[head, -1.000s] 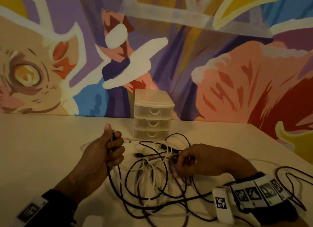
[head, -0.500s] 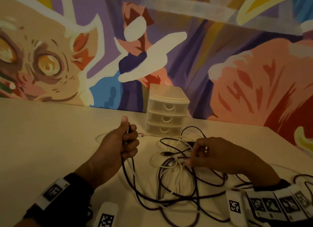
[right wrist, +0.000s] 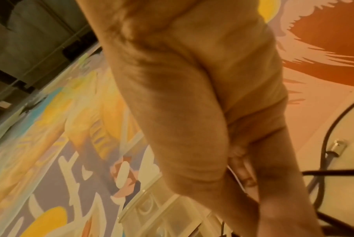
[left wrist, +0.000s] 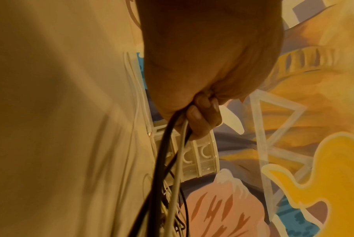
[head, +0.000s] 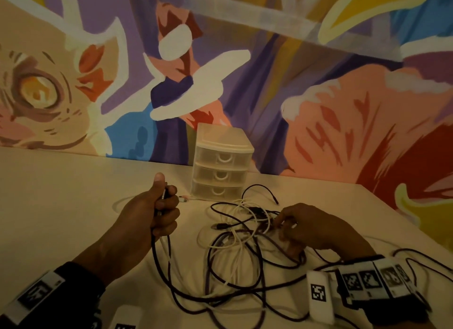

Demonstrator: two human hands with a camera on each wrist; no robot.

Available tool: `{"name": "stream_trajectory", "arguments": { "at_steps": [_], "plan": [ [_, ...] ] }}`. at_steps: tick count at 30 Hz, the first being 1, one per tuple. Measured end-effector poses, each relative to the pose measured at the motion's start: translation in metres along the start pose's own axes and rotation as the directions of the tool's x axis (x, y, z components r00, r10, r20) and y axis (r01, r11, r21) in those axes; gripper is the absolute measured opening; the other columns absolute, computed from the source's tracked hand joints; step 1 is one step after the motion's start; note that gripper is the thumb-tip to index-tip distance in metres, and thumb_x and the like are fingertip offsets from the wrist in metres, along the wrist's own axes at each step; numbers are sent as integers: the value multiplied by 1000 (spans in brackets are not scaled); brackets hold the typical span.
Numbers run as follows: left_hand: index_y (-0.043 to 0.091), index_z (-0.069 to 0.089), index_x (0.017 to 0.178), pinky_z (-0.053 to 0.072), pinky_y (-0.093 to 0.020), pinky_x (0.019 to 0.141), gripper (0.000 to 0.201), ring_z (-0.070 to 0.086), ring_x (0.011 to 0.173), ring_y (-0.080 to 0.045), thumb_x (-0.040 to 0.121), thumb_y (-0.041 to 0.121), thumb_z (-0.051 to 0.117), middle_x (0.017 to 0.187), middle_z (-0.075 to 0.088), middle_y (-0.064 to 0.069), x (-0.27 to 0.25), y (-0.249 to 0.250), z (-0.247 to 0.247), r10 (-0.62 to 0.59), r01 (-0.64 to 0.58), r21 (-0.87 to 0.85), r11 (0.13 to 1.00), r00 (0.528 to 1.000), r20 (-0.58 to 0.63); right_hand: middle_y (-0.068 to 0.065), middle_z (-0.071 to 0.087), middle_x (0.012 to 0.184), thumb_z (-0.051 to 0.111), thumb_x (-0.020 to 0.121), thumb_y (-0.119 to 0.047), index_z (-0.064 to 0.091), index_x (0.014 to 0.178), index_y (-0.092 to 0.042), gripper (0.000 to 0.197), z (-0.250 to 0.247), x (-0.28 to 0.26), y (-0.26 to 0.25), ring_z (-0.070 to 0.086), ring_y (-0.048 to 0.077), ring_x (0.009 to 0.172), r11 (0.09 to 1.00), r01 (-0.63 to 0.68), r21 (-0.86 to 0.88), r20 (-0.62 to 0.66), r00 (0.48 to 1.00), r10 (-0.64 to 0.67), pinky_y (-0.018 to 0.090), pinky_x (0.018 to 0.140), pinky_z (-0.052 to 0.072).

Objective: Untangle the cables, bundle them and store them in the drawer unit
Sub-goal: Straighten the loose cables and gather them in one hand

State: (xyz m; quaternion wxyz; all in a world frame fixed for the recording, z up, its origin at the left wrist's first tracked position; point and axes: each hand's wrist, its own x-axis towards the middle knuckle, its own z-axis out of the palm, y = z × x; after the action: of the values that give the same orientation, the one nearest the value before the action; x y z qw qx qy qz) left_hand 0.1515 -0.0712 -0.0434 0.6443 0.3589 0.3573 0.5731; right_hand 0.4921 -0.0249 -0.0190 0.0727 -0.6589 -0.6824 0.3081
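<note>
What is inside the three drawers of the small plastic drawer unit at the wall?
The drawer unit has all three drawers closed. Through the translucent fronts nothing distinct shows, but they are too cloudy to tell for sure. The tangled cables still lie outside, on the table.

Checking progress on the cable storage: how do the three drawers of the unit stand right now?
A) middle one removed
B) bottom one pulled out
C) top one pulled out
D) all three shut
D: in the head view all three fronts of the drawer unit sit flush, none pulled out.
</note>
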Motion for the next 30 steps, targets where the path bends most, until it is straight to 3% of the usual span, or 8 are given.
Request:
{"name": "stream_trajectory", "arguments": {
  "at_steps": [2,8,12,19,23,26,28,30],
  "plan": [
    [12,55,90,23,-24,44,48,22,50,-9,104,57,43,68,31,2,1,-1,0,1,-1,2,1000,1000,9,6,81,97,74,95,-3,70,122,-25,35,1,-2,-1,79,15,66,998,45,-42,3,999,-45,21,62,61],
    [13,54,90,22,-24,44,47,20,50,-9,104,57,44,68,29,2,-1,-1,3,5,-5,3,1000,1000,19,12,82,87,80,90,-7,75,113,-25,29,1,-1,-1,82,32,76,997,78,-18,0,997,-78,43,77,69],
    [12,54,90,23,-23,43,47,20,49,-9,104,56,44,67,30,2,-2,-1,4,12,-12,-5,1000,1000,19,16,81,92,79,92,-12,75,106,-23,17,3,-1,-1,81,34,82,998,57,-42,7,998,-57,47,81,68],
    [12,53,90,22,-23,42,47,21,48,-8,104,56,43,66,31,3,-3,1,5,7,-6,-13,1000,1000,25,6,77,88,75,99,-20,75,105,-24,7,2,-4,-1,79,23,70,995,93,-45,-33,995,-94,32,68,66],
    [12,54,90,23,-22,41,48,23,47,-8,105,55,42,65,32,2,-3,3,4,4,-4,-23,1000,1000,8,-5,64,104,72,100,-37,76,96,-33,7,-8,-6,-4,66,14,91,970,213,-115,-255,938,-236,26,78,52],
    [11,54,90,24,-21,40,47,24,46,-8,106,54,41,64,33,2,-3,5,5,11,-11,-21,1000,1000,5,-8,59,112,69,101,-40,74,97,-33,9,-9,-6,-4,62,9,99,963,184,-196,-249,941,-230,24,86,49],
    [11,53,90,24,-21,40,47,24,46,-8,106,54,41,63,33,3,-3,5,6,7,-7,-16,1000,1000,-1,-9,56,118,73,100,-35,72,102,-33,3,-6,-5,-9,63,7,98,957,172,-234,-246,942,-230,22,83,51],
    [11,54,89,25,-21,39,48,25,44,-7,106,54,41,62,35,3,-3,4,6,2,-2,-20,1000,1000,-1,-15,57,116,76,97,-33,70,107,-36,12,-4,-3,-24,64,3,97,931,258,-260,-330,882,-336,19,78,52]
  ]
}}
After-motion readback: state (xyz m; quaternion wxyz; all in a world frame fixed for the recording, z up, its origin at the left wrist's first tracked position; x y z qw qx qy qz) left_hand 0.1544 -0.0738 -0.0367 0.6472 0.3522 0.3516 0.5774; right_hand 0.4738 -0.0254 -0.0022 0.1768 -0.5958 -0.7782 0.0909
